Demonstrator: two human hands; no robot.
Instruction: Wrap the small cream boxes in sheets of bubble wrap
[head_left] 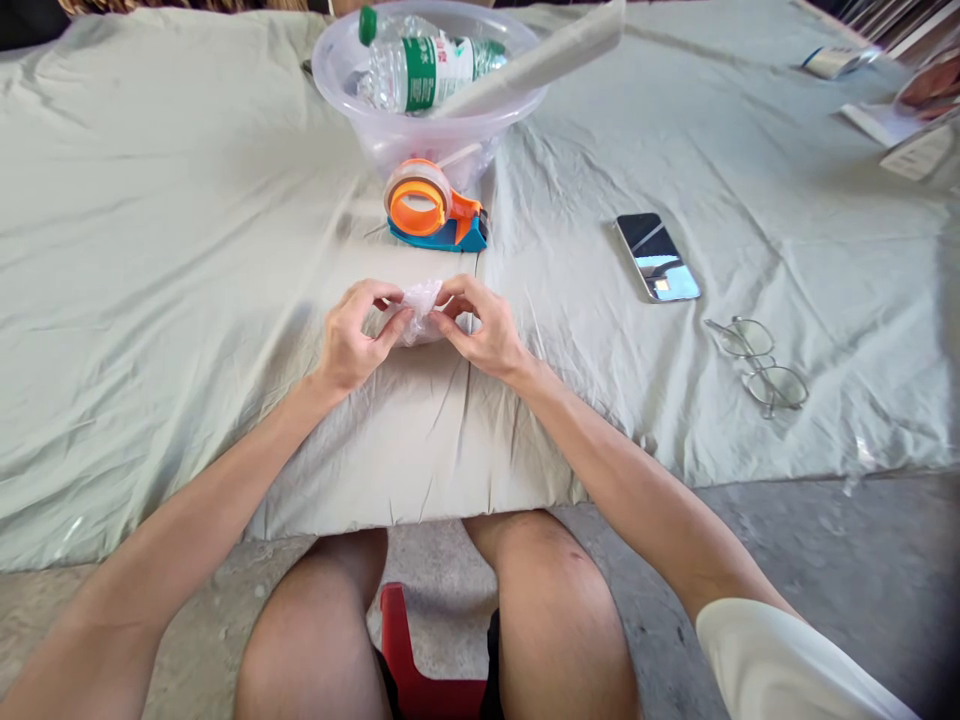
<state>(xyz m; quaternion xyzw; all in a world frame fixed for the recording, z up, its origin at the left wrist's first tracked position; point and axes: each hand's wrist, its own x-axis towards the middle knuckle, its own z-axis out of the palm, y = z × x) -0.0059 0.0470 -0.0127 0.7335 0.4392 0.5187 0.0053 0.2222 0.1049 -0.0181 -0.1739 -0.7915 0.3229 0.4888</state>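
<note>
Between my two hands is a small bundle of clear bubble wrap [420,310], crumpled at the top and just above the cloth. My left hand [358,335] pinches its left side between thumb and fingers. On the other side my right hand [480,325] grips it the same way. Whatever the wrap may contain is hidden. Just beyond my hands stands an orange and blue tape dispenser [439,210] with a roll of clear tape on it.
Behind the dispenser, a translucent plastic basin [360,125] holds a plastic bottle [431,72] with a green label and a pale rolled sheet [547,55]. A phone [657,258] and eyeglasses [763,365] lie to the right on the grey-green tablecloth [187,220].
</note>
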